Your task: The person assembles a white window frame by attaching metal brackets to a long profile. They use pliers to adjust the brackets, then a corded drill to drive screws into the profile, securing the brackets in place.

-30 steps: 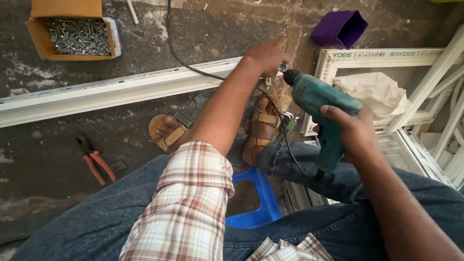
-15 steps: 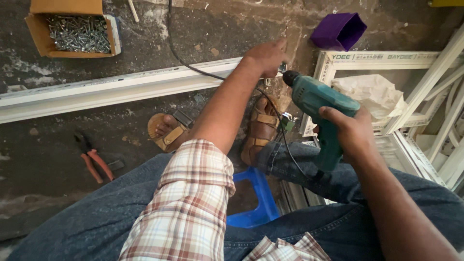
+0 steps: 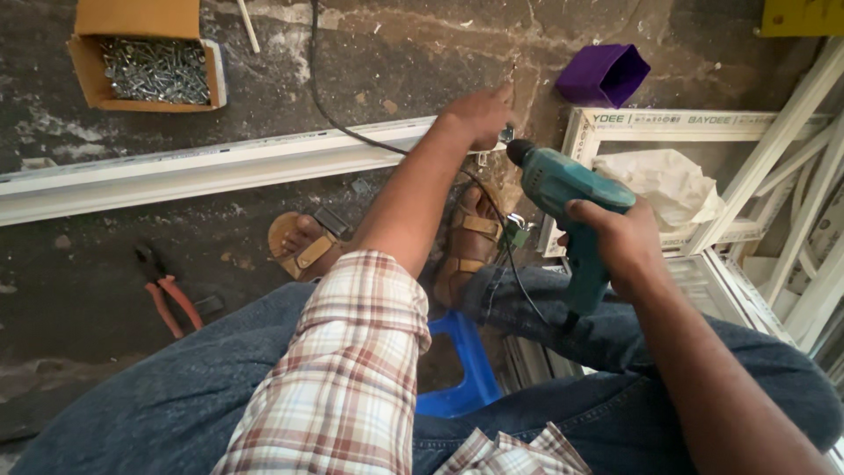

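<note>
— Both hands are at work near the middle of the frame. What does each hold?

— Right hand [image 3: 620, 242] is wrapped tight on the grip of a teal power drill [image 3: 567, 189], centre right, its chuck aimed up and left toward the end of a long white window profile [image 3: 220, 167] lying across the concrete floor [image 3: 88, 334]. Left hand [image 3: 479, 114], upper centre, presses down on that profile's end with fingers curled; whether it pinches a screw there cannot be told.

— Why that arrangement?

— Judging by the pose, the left hand steadies the profile so it does not shift under the drill, while the right keeps the tool ready just beside the joint, tip not yet touching.

— What surrounds them?

— A black cable [image 3: 352, 132] runs from the top of the frame over the profile toward the drill. A cardboard box of screws [image 3: 149, 66] sits upper left, red-handled pliers [image 3: 171, 299] lie at left, and a purple container [image 3: 602, 75] stands upper right. White frames [image 3: 765, 176] are stacked at right with a crumpled cloth [image 3: 668, 180] on them.

— Anything in the way?

— Sandalled feet [image 3: 470, 237] rest just below the profile, and the cable crosses close to the chuck. A blue stool [image 3: 466, 361] shows between the knees.
</note>
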The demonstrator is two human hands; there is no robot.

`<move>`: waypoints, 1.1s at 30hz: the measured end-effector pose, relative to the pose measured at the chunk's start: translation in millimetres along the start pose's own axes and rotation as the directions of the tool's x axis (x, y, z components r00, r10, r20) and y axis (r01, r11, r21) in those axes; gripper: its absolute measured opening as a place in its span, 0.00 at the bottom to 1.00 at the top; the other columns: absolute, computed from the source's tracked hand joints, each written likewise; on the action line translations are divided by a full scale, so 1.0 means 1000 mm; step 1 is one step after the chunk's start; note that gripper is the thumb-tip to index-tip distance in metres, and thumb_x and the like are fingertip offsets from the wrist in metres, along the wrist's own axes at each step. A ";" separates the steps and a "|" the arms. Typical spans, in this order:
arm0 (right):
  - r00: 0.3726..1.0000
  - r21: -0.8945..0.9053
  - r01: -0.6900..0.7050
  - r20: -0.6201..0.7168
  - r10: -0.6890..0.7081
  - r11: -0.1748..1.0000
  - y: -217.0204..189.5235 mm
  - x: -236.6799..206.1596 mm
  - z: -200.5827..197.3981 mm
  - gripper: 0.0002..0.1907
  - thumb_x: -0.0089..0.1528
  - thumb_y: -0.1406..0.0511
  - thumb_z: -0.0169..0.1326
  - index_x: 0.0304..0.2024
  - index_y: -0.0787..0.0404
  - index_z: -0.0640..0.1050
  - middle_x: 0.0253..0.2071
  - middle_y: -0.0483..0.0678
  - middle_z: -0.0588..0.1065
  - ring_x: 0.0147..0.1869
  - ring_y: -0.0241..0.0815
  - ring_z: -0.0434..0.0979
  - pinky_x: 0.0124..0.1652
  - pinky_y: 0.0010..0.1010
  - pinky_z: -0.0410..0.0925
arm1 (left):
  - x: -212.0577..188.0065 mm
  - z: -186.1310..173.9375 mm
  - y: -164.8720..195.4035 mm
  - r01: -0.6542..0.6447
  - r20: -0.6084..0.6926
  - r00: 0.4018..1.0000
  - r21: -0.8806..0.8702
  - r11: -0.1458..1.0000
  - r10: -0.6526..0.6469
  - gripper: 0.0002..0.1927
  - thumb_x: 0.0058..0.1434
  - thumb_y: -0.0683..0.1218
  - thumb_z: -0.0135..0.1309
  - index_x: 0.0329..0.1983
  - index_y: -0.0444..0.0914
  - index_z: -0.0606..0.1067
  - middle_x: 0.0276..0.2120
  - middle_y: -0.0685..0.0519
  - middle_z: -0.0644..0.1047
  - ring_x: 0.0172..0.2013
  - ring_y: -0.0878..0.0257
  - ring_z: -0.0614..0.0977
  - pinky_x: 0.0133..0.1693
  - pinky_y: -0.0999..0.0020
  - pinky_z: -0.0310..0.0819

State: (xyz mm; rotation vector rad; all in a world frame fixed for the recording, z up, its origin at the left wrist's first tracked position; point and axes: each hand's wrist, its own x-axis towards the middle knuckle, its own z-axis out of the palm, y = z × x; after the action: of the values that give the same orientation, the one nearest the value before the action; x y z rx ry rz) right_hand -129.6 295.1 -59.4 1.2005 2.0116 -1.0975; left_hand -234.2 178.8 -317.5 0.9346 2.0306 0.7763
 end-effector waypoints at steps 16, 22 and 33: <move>0.999 -0.009 0.038 -0.005 -0.038 0.999 0.004 0.012 0.004 0.26 0.56 0.67 0.60 0.57 0.65 0.75 0.36 0.55 0.79 0.28 0.46 0.81 0.27 0.35 0.74 | 0.002 0.003 -0.004 -0.087 -0.084 0.993 -0.024 0.996 0.084 0.24 0.51 0.36 0.57 0.50 0.51 0.81 0.64 0.45 0.65 0.61 0.44 0.72 0.58 0.55 0.70; 0.998 -0.065 0.064 0.012 -0.063 0.996 0.005 0.015 0.004 0.28 0.55 0.68 0.60 0.59 0.64 0.74 0.36 0.54 0.79 0.28 0.46 0.81 0.28 0.35 0.74 | 0.006 0.008 -0.008 -0.054 -0.049 0.997 -0.025 0.998 0.053 0.25 0.54 0.35 0.56 0.52 0.51 0.80 0.65 0.46 0.67 0.61 0.45 0.74 0.59 0.55 0.72; 0.996 -0.181 0.089 0.038 -0.083 0.979 -0.005 0.021 -0.005 0.27 0.55 0.67 0.61 0.58 0.63 0.76 0.38 0.56 0.81 0.32 0.46 0.83 0.31 0.34 0.76 | 0.007 0.009 -0.010 -0.119 -0.155 0.981 -0.013 0.993 0.116 0.23 0.52 0.37 0.59 0.51 0.48 0.79 0.61 0.45 0.69 0.59 0.44 0.75 0.56 0.54 0.73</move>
State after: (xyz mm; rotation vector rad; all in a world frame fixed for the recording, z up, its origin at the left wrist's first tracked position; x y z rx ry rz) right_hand -143.9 307.5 -70.7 1.0060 2.1070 -0.9415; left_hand -233.6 180.8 -332.1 1.0170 2.1093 0.9595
